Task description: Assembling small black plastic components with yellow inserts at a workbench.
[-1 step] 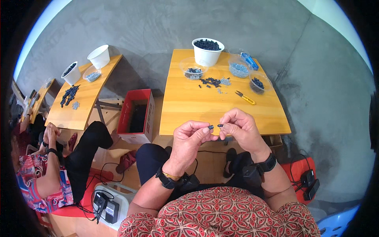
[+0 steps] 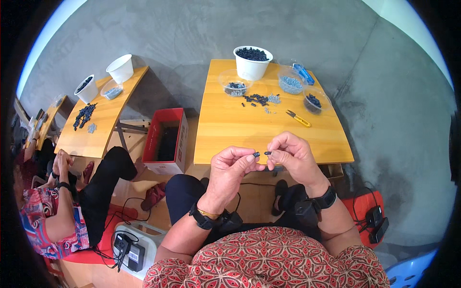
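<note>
Thumb and forefinger of my left hand pinch a small black plastic part. Facing it, my right hand pinches another small dark piece, and a narrow gap separates the two. Both hands are held over the near edge of the wooden table. Beyond them on the tabletop lie a pile of black parts and a little heap of pale clear pieces. Yellow thread snips rest to the right of the piles.
A white tub of black parts stands at the back, with clear bowls of black parts and bluish pieces nearby. A blue box lies behind. On the left are a red carton and a co-worker at another table.
</note>
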A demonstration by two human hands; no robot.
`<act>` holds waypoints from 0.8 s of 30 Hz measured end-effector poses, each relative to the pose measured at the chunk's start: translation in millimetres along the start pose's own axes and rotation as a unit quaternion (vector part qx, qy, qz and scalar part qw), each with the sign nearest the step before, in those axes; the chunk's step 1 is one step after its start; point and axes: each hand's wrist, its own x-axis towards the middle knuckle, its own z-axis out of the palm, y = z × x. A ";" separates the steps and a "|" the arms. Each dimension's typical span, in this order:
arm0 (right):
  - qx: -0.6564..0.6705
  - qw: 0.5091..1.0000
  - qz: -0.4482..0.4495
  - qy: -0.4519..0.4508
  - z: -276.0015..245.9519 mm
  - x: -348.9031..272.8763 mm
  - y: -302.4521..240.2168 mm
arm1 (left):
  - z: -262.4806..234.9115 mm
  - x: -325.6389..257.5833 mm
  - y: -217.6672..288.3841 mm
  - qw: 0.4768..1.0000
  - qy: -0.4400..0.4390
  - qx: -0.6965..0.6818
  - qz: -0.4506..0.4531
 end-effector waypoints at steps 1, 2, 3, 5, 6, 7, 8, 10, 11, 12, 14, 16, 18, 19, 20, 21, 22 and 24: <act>-0.004 1.000 -0.001 -0.005 0.6 0.3 -0.4 | 0.4 0.0 0.6 1.000 0.002 0.002 -0.002; -0.009 1.000 -0.001 -0.009 1.1 0.6 -0.3 | 0.6 -0.1 0.8 1.000 0.004 0.005 -0.004; -0.008 1.000 -0.001 -0.009 1.7 1.1 0.0 | 0.8 -0.4 1.2 1.000 0.004 0.005 -0.004; -0.023 1.000 0.005 -0.010 2.6 1.9 1.1 | 1.0 -1.1 1.7 0.999 -0.001 0.032 0.004; -0.023 1.000 0.005 -0.010 2.3 2.1 2.1 | 0.7 -1.1 1.4 0.999 -0.001 0.032 0.003; -0.032 0.999 -0.003 -0.015 1.9 2.3 3.1 | 0.4 -1.0 1.2 0.999 -0.002 0.040 0.003; -0.041 0.999 -0.012 -0.020 1.5 2.4 3.9 | 0.1 -1.1 0.9 0.999 -0.003 0.049 0.003; -0.041 0.999 -0.011 -0.021 1.2 2.6 5.2 | -0.5 -1.7 1.1 0.999 0.001 0.054 0.003; -0.041 0.999 -0.010 -0.022 1.0 2.6 5.7 | -0.7 -2.1 1.1 0.998 0.004 0.060 0.002; -0.041 0.999 -0.009 -0.022 1.3 2.5 4.6 | -1.1 -2.7 1.4 0.998 0.005 0.060 0.002; -0.056 0.998 0.009 -0.024 2.2 1.8 1.0 | -1.7 -3.4 2.0 0.996 0.003 0.083 0.009; -0.046 0.998 0.014 -0.031 0.9 0.5 1.2 | -2.1 -3.4 2.3 0.994 -0.002 0.109 0.021; -0.036 0.998 0.019 -0.039 1.2 -0.5 1.6 | -1.4 -3.5 2.3 0.990 -0.007 0.134 0.033; -0.021 0.999 0.025 -0.034 2.7 -1.0 1.8 | -0.7 -3.6 2.3 0.989 -0.009 0.139 0.040; -0.006 0.999 0.031 -0.030 3.7 -1.7 2.0 | 0.1 -3.7 2.4 0.988 -0.011 0.144 0.046; -0.005 0.999 0.032 -0.029 4.4 -2.4 2.2 | 0.6 -4.0 3.2 0.988 -0.010 0.144 0.045; -0.011 0.999 0.025 -0.029 4.9 -3.2 2.5 | 1.1 -4.3 4.2 0.986 -0.030 0.153 0.055; -0.017 0.999 0.019 -0.029 6.5 -5.2 3.0 | 2.7 -5.2 5.5 0.984 -0.049 0.162 0.063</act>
